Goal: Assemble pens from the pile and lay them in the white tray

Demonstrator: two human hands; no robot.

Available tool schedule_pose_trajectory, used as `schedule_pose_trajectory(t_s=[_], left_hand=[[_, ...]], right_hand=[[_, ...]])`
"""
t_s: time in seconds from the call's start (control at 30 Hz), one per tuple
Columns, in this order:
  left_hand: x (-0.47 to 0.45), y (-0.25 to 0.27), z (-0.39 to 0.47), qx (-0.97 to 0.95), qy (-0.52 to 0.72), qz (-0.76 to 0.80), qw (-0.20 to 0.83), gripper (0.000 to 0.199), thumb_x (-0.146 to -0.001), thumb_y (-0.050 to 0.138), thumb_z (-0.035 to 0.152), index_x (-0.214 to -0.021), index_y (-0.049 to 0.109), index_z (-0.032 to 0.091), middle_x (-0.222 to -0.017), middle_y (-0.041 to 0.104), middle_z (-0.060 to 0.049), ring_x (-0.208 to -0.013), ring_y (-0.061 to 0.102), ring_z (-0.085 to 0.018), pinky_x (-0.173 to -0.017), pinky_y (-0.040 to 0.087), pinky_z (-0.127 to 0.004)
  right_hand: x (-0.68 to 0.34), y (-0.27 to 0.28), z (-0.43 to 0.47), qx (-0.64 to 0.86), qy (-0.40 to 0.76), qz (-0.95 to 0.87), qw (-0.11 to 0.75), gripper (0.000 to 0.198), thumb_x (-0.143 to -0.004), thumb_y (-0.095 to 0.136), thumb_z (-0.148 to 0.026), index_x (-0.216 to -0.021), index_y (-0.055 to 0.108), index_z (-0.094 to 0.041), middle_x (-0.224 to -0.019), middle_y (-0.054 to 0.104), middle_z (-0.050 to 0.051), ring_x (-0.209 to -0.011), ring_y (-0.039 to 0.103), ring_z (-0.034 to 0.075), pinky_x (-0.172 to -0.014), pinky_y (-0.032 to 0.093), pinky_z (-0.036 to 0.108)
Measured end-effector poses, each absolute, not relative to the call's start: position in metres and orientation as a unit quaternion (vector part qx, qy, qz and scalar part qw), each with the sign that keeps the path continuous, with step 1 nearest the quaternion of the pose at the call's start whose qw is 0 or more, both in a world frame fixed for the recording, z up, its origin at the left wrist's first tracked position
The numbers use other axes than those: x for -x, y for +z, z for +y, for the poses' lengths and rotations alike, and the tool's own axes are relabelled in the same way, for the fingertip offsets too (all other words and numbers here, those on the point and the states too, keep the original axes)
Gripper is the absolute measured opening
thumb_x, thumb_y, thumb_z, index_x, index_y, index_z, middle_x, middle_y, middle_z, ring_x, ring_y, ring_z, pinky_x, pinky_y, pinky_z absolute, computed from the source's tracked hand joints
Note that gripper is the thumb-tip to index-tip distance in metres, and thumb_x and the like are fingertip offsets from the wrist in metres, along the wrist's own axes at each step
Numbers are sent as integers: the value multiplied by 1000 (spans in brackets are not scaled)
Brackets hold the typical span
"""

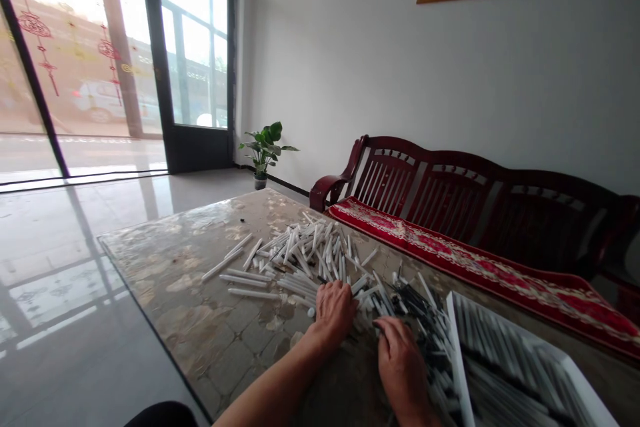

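Observation:
A loose heap of slim white pen-like sticks (300, 247) is spread over the patterned tabletop. At its near edge, my left hand (336, 310) is curled with knuckles up, its fingertips hidden among the sticks. To the right, my right hand (400, 360) is closed, thumb against fingers, with a small dark tip showing at the pinch; what it holds is not clear. Just beyond the right hand lies a pile of black and clear thin pieces (420, 300), blurred. Beside that pile, a white open box (459, 360) contains many dark-and-white sticks in rows.
The table (175, 287) has its left edge running toward me. Behind it stands a dark red wooden bench (450, 173) with a red patterned cushion (450, 247). A potted plant (265, 147) is on the tiled floor (65, 293) near glass doors (195, 47).

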State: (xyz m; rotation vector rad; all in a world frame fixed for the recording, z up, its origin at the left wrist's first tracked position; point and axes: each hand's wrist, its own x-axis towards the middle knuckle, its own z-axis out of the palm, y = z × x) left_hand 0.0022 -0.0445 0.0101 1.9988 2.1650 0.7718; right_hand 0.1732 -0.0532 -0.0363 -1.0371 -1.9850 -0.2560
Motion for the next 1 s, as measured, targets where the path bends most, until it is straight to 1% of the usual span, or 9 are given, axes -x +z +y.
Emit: schedule_pose_trajectory(t_s=[0.1, 0.17, 0.3, 0.37, 0.43, 0.57, 0.7, 0.83, 1.0], left_hand=[[2, 9, -46, -649, 309, 692, 66, 13, -85, 59, 31, -87, 66, 20, -94, 68, -9, -92, 61, -25, -83, 39, -36], [4, 8, -46, -626, 390, 667, 102, 11, -86, 58, 30, -84, 64, 21, -93, 66, -7, -88, 60, -22, -81, 39, -34], [5, 3, -42, -469, 634, 546, 283, 11, -81, 62, 29, -74, 58, 21, -75, 59, 0, -73, 54, -16, -73, 40, -28], [4, 1, -39, -390, 690, 485, 370, 19, -80, 64, 35, -71, 54, 21, -63, 52, 4, -63, 51, -13, -65, 40, -26], [2, 1, -37, -359, 698, 455, 421, 26, -79, 63, 43, -73, 53, 21, -62, 53, 5, -58, 51, -12, -59, 39, -25], [0, 3, -41, -330, 689, 407, 501, 38, -71, 70, 52, -82, 55, 19, -75, 65, -1, -62, 61, -13, -54, 41, -22], [5, 7, -47, -252, 668, 308, 629, 42, -58, 86, 37, -83, 59, 16, -79, 71, -4, -64, 64, -11, -56, 44, -19], [13, 11, -49, -242, 647, 254, 677, 39, -58, 89, 26, -86, 64, 15, -84, 73, -6, -65, 64, -9, -57, 46, -16], [15, 11, -50, -247, 603, 235, 721, 36, -62, 87, 25, -88, 64, 14, -85, 73, -6, -66, 66, -10, -60, 50, -18]], right_hand=[[-174, -37, -53, 413, -103, -800, 422, 25, -93, 41, -12, -101, 62, -22, -96, 69, 5, -91, 65, 20, -84, 51, 34], [-175, -37, -53, 413, -102, -803, 417, 24, -94, 40, -13, -101, 62, -21, -95, 69, 5, -91, 65, 21, -84, 50, 35], [-175, -34, -56, 417, -96, -813, 395, 20, -94, 44, -18, -100, 63, -22, -96, 69, 5, -91, 64, 22, -84, 48, 36], [-176, -33, -58, 426, -95, -815, 380, 18, -94, 47, -20, -100, 64, -23, -95, 69, 5, -90, 63, 22, -82, 47, 36], [-176, -31, -60, 437, -96, -815, 369, 17, -93, 48, -20, -99, 64, -23, -93, 69, 5, -88, 63, 22, -80, 46, 36], [-178, -26, -67, 458, -96, -809, 356, 19, -91, 48, -17, -98, 65, -22, -90, 68, 5, -86, 62, 22, -80, 45, 34], [-175, -16, -78, 478, -86, -814, 319, 15, -90, 53, -16, -94, 66, -23, -88, 68, 4, -84, 62, 21, -78, 45, 33], [-163, -5, -88, 498, -79, -830, 240, 10, -86, 61, -17, -87, 67, -25, -87, 68, 2, -87, 62, 23, -77, 45, 33], [-150, 1, -94, 531, -82, -826, 170, 14, -84, 61, -11, -82, 65, -24, -88, 67, 3, -88, 65, 22, -73, 46, 31]])
